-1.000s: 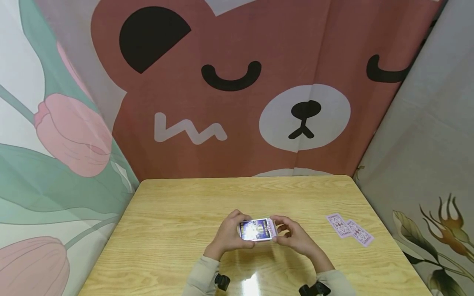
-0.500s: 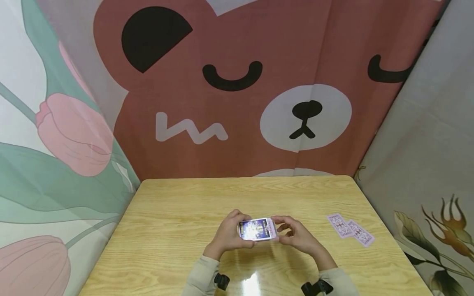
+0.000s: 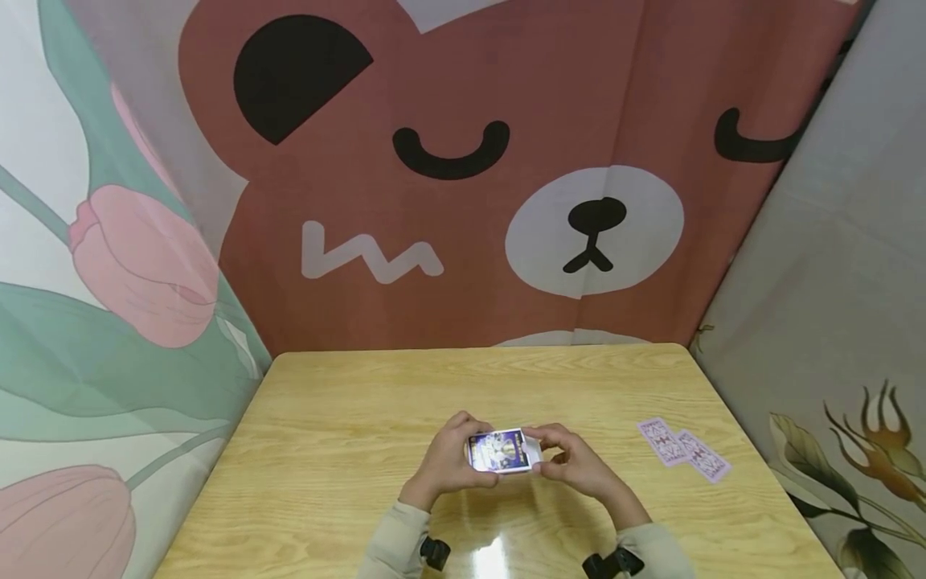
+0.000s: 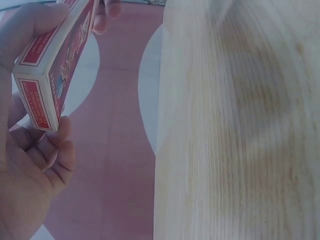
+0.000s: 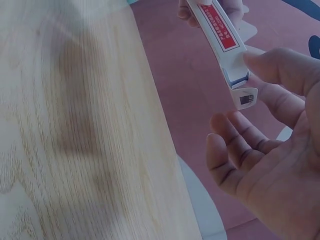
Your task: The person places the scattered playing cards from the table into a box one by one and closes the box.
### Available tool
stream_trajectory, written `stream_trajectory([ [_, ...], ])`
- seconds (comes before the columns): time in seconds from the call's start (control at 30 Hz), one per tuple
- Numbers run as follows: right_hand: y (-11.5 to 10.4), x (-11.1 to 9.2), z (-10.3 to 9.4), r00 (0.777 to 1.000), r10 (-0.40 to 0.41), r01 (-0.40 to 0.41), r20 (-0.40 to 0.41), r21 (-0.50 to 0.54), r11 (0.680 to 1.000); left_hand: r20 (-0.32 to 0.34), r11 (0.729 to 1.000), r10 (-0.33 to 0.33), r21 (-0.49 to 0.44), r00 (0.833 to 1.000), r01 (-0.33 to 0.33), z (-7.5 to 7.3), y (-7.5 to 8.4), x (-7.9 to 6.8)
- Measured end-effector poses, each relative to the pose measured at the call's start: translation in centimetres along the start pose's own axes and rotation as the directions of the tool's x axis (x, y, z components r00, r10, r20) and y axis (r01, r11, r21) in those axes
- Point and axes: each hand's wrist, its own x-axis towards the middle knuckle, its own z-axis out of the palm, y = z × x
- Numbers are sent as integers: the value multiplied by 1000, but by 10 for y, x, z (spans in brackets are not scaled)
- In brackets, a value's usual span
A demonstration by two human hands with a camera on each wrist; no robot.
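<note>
Our right grip (image 3: 582,469) has shifted slightly inward, and white now shows where the box's end looked pink.
We see the card box (image 3: 499,452) held above the tabletop (image 3: 347,418), roughly midway between its left and right edges. Our left grip (image 3: 444,462) is clamped round the closed end, thumb along the near side; our right grip pinches the opposite end between thumb and forefinger, beside a projecting white flap (image 5: 245,98), its remaining fingers loosely bent. One pink-patterned card (image 3: 661,441) and a second card (image 3: 705,456) meet at a corner near the tabletop's right edge.
</note>
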Motion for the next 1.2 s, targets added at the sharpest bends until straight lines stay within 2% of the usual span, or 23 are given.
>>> stream_trajectory([
  [0.23,-1,-4,-1,1000,-23,22,-7,-56,998,1,1000,-18,15,1000,18,-2,1,-2],
  [0.43,-3,-10,-4,998,-28,23,-52,-95,995,-19,999,-30,20,999,31,-5,1,-6],
  [0.57,-1,-12,-6,989,-69,40,-130,-213,976,-22,999,-24,42,999,25,-5,-1,-6],
  [0.73,5,-18,-10,948,-170,33,-268,-450,892,-35,998,-27,54,999,29,-7,-3,-5],
  [0.83,8,-22,-14,934,-218,35,-282,-536,843,-40,997,-38,59,998,41,-7,-4,-5],
  [1.03,15,-28,-23,920,-255,-8,-296,-667,745,-41,998,-41,53,998,43,-9,-2,-3],
  [1.2,25,-33,-32,911,-269,-42,-312,-721,692,-49,997,-38,63,998,41,-9,-1,-3],
])
